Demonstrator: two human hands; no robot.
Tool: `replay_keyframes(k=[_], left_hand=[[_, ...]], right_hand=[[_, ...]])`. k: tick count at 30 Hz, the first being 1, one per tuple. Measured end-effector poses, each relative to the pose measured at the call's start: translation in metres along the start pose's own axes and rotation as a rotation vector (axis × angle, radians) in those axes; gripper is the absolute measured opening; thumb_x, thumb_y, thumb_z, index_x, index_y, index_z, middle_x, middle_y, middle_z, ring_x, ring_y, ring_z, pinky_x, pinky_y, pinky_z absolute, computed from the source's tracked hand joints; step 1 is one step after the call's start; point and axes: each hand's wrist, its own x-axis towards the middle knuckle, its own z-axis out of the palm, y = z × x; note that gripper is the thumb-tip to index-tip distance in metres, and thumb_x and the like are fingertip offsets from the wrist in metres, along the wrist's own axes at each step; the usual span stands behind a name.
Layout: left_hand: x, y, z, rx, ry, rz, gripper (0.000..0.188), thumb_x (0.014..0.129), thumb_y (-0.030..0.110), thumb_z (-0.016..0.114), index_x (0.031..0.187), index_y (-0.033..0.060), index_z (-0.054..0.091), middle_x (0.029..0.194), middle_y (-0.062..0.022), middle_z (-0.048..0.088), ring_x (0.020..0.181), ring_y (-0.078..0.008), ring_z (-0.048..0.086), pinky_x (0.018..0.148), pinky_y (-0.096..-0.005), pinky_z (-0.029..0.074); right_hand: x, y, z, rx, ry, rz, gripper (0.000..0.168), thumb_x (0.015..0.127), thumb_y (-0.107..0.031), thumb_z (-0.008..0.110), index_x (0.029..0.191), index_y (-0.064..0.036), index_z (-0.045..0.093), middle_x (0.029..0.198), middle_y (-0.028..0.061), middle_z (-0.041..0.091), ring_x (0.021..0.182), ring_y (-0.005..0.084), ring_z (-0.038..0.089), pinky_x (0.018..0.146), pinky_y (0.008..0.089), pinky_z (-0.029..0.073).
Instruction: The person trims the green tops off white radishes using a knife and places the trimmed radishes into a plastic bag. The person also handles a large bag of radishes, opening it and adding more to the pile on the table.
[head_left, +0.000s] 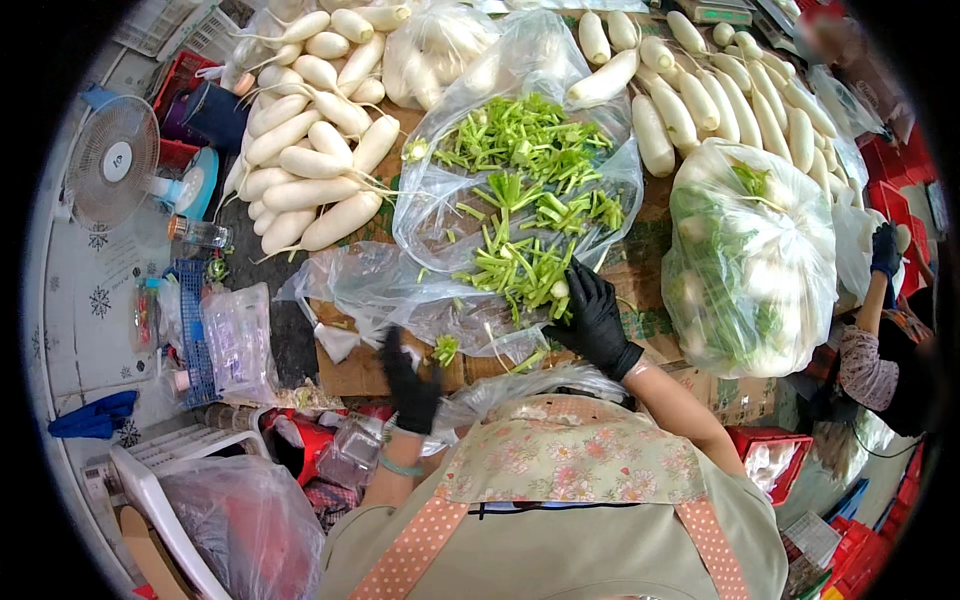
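Cut green radish tops (517, 135) lie in several clumps on a spread clear plastic bag (435, 217) over cardboard. My right hand (596, 319), in a black glove, is at the right side of the nearest clump (521, 274), its fingertips touching the stalks; whether they grip any cannot be told. My left hand (411, 382), also black-gloved and blurred, is over the cardboard's near edge with fingers apart and nothing visible in it. A small cut green top (445, 349) lies just right of it. White radishes are piled at the left (311, 191) and the right (739, 105).
A full clear bag of radishes and greens (750, 262) stands right of my right hand. At the left are a fan (114, 161), a jar (199, 231) and a blue basket (196, 337). A co-worker's gloved hand (886, 249) is at the far right.
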Motion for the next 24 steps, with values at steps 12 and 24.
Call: replay_keyframes(k=[12, 24], left_hand=[[0.148, 0.065, 0.098, -0.104, -0.132, 0.454, 0.042, 0.073, 0.011, 0.062, 0.113, 0.003, 0.051, 0.114, -0.0174, 0.05, 0.103, -0.0346, 0.048, 0.089, -0.0423, 0.039], [0.221, -0.001, 0.142, -0.3, 0.09, 0.075, 0.034, 0.07, -0.002, 0.057, 0.103, 0.0006, 0.053, 0.101, -0.0161, 0.052, 0.098, -0.0326, 0.049, 0.085, -0.0366, 0.039]], right_hand=[[0.107, -0.008, -0.016, 0.471, 0.29, 0.228, 0.07, 0.072, -0.023, 0.07, 0.131, -0.009, 0.036, 0.106, 0.0183, 0.056, 0.09, 0.032, 0.058, 0.075, 0.0363, 0.047], [0.286, 0.103, -0.126, -0.34, 0.184, 0.089, 0.013, 0.071, -0.011, 0.053, 0.077, -0.002, 0.061, 0.076, 0.0154, 0.061, 0.069, 0.0308, 0.059, 0.065, 0.0419, 0.047]])
